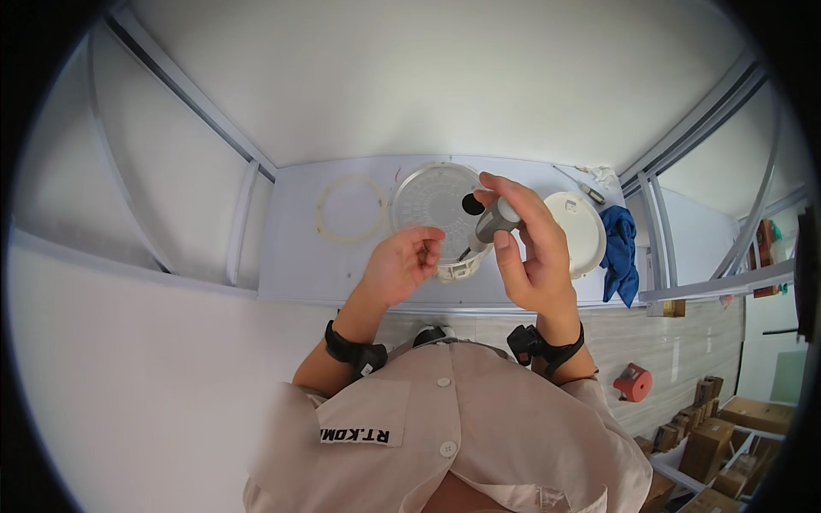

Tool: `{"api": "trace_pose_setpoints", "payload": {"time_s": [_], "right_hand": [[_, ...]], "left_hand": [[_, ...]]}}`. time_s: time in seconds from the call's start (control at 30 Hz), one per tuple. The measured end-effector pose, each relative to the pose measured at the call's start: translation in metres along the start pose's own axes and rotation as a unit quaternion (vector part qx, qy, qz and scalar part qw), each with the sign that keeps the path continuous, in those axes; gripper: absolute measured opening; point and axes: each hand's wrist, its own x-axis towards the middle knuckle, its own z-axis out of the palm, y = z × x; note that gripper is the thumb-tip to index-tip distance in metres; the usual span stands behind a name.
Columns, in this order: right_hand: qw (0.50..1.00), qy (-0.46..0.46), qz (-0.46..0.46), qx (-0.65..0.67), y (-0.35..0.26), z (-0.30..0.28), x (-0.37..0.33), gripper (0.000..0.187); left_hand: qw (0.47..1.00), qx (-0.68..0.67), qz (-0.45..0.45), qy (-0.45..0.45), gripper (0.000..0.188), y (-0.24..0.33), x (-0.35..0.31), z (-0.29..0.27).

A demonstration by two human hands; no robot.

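My right hand (540, 256) grips a grey screwdriver (494, 224) with a thick, rounded handle. Its dark tip (466, 253) slants down to the near rim of a round, see-through disc-shaped housing (428, 201). A black round spot (472, 203) shows on the housing, and a white block (458, 272) sticks out at its near edge. My left hand (404, 267) is by the housing's near left rim, thumb and fingers curled together; whatever they hold, if anything, is too small or hidden to name.
A thin cream ring (321, 209) lies left of the housing. To the right are a white round cover (573, 232), a blue cloth (619, 255), and another screwdriver (590, 193) behind. Metal frame posts (243, 222) flank the table (295, 274). A red stool (633, 382) and cardboard boxes (708, 446) stand at lower right.
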Motion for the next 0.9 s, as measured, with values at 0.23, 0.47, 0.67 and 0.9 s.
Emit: {"api": "trace_pose_setpoints", "payload": {"time_s": [0.23, 0.47, 0.67, 0.9], "right_hand": [[0.994, -0.032, -0.061, -0.082, 0.005, -0.008, 0.003, 0.052], [0.989, 0.001, -0.085, -0.124, 0.014, -0.019, -0.003, 0.052], [0.999, 0.014, -0.044, -0.002, 0.002, -0.011, 0.003, 0.043], [0.997, 0.018, -0.039, -0.058, 0.009, -0.018, -0.005, 0.049]], "left_hand": [[0.653, 0.672, 0.342, 0.077, 0.019, -0.021, -0.005, 0.021], [0.545, 0.742, 0.38, 0.082, 0.024, -0.024, -0.001, 0.024], [0.525, 0.753, 0.391, 0.066, 0.02, -0.023, 0.006, 0.026], [0.528, 0.761, 0.376, 0.029, 0.015, -0.022, 0.01, 0.023]]}}
